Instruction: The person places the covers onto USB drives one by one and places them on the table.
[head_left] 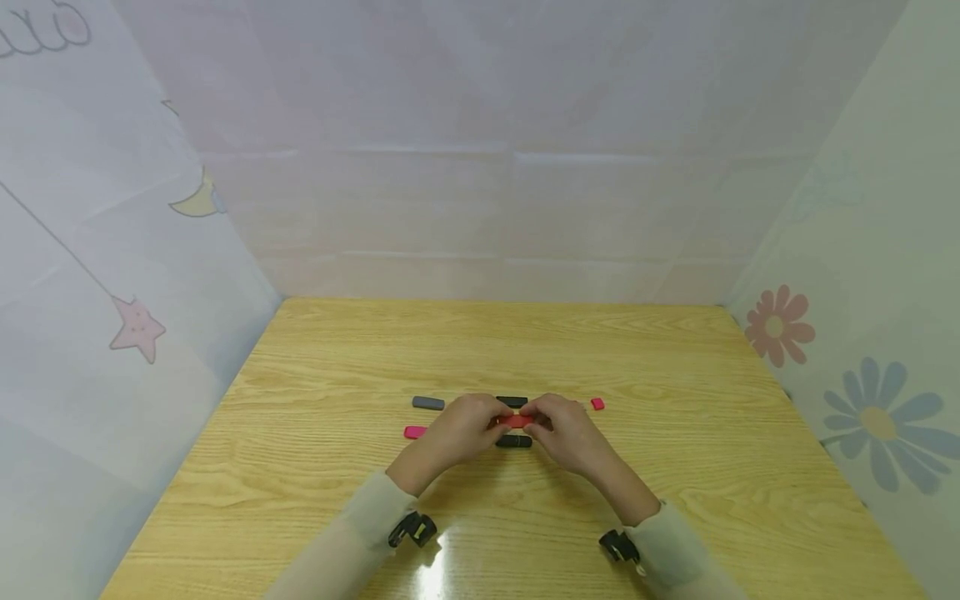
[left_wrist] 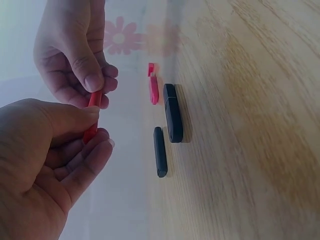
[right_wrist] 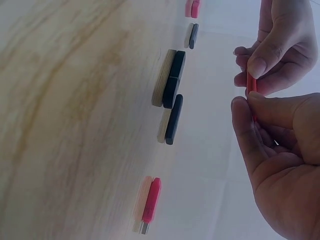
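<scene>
Both hands hold a red USB stick point(head_left: 515, 422) above the table, one at each end. The left hand point(head_left: 468, 429) pinches its left end between thumb and fingers, and the right hand point(head_left: 561, 429) pinches the right end the same way. Fingertips cover much of the stick. Beneath the hands lie a capped black USB stick point(left_wrist: 173, 112) and, farther off, a second black stick point(left_wrist: 160, 151). Beside the right hand is a pink USB stick point(right_wrist: 152, 200) with its metal plug bare, and just past that a small pink cap point(head_left: 597, 404).
Left of the hands lie a grey stick point(head_left: 428, 403) and another pink piece point(head_left: 415, 432), partly behind the left hand in the head view. Everything rests on a wooden table point(head_left: 337, 358), with printed cloth walls point(head_left: 465, 208) behind and at both sides.
</scene>
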